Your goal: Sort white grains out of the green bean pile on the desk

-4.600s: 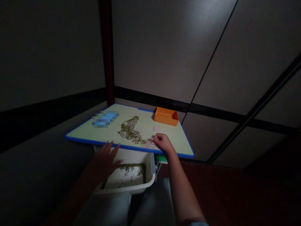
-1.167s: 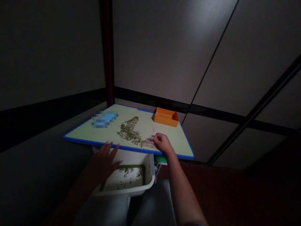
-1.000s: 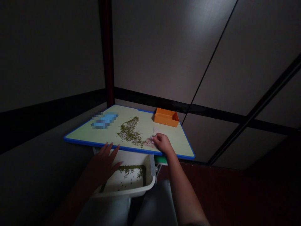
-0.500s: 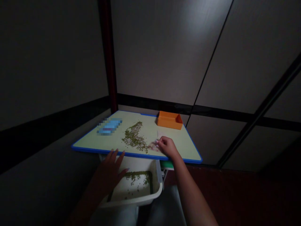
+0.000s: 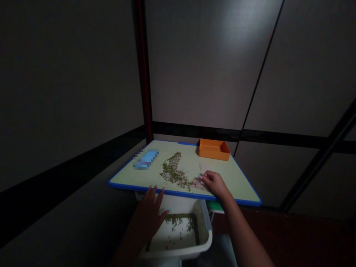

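A loose pile of small green grains (image 5: 175, 172), too small to name, is spread over the middle of a pale board (image 5: 236, 178) with a blue rim. My right hand (image 5: 213, 182) rests on the board just right of the pile, its fingers pinched together; whatever they hold is hidden. Beside those fingertips lies a patch of reddish bits (image 5: 197, 183). My left hand (image 5: 151, 207) has its fingers spread, the tips at the board's front edge and the palm over a white bin (image 5: 205, 241). More green grains (image 5: 179, 218) lie inside the bin.
An orange open box (image 5: 213, 150) stands at the board's back right corner. On the left side is a blurred light-blue flat object (image 5: 146, 159). Panelled walls (image 5: 194, 74) rise behind and to the left. Something green (image 5: 214, 206) shows under the board's front edge.
The whole view has shifted, so everything appears farther right and slightly lower. Both hands keep nearly the same places relative to the board, the right still pinched.
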Demonstrator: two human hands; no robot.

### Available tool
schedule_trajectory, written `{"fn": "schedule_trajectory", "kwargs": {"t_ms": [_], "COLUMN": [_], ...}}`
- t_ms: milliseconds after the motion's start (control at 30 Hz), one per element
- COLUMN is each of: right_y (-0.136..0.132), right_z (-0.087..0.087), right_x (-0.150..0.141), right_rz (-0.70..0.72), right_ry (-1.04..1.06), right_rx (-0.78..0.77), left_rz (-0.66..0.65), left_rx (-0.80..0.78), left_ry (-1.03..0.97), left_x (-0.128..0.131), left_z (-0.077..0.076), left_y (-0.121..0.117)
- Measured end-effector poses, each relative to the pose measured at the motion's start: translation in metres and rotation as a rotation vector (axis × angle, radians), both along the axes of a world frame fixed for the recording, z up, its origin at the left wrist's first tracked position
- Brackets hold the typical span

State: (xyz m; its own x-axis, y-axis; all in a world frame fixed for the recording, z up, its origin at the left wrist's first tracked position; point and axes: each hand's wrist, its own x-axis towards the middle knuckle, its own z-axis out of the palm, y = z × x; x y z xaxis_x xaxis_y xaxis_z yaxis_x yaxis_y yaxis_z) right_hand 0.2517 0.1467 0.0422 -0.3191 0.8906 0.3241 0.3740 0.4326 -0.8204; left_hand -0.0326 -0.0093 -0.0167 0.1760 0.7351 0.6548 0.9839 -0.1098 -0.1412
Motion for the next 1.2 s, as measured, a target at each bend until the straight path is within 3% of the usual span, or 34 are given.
{"fn": "schedule_trajectory", "kwargs": {"t_ms": [200,600,1200], "right_y": [0.002,-0.004,-0.004], "right_z": [-0.005,0.003,0.005], "right_x": [0.001,0.000,0.001], "right_rz": [-0.001,-0.020,-0.060], "right_ry": [0.013,-0.003,0.035], "right_rx": [-0.013,-0.039,-0.050], "left_rz": [-0.013,-0.013,0.034], "left_rx": [0.008,-0.072,-0.289], "left_ry": [0.027,-0.113,-0.264], "left_x": [0.000,0.002,0.020], "left_z": [0.004,-0.006,0.025], "left_y": [-0.003,-0.001,-0.008]}}
